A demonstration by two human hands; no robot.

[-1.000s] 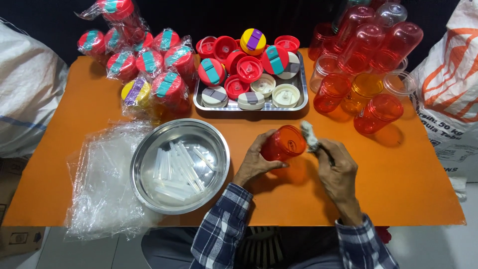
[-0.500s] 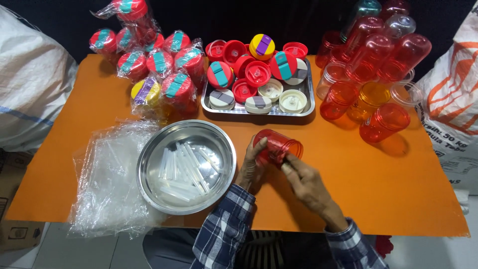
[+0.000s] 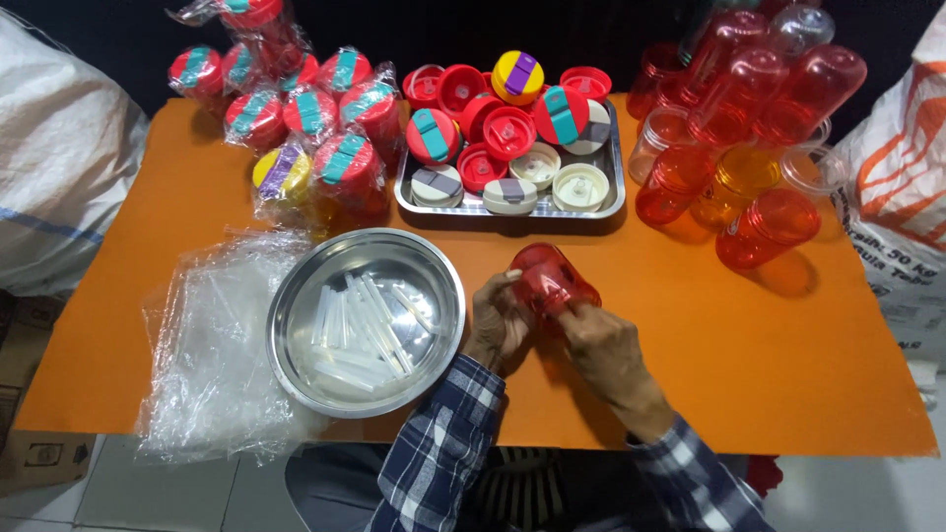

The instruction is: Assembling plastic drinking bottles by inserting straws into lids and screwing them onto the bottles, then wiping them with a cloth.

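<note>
The left hand (image 3: 498, 320) and the right hand (image 3: 603, 345) both wrap around one see-through red plastic cup (image 3: 554, 281). The left fingers curl around its side. The right hand grips it from below, near its open end. The cup lies tipped over in the hands, just above the flat orange table top (image 3: 788, 374).

Just left of the cup sits one round shiny metal bowl (image 3: 367, 320). Many thin clear plastic straws (image 3: 360, 330) lie inside it in a loose pile, too many to count. Left of the bowl lies a crinkly heap of clear plastic bags (image 3: 212, 365).

Behind the cup, further from the person, stands one shiny metal tray (image 3: 611, 192) with a low rim. It holds a heap of round lids (image 3: 512, 128). About ten are red, some with teal flaps, one is yellow with a purple flap, and about five are cream coloured.

Behind the bowl, left of the tray, about nine wrapped cups (image 3: 315, 128) with lids stand bunched in shiny clear film. One of them has a yellow lid.

Right of the tray, about ten smooth bare cups (image 3: 749, 128) lean in a pile. Most are red, one is orange, and a few are clear.
</note>
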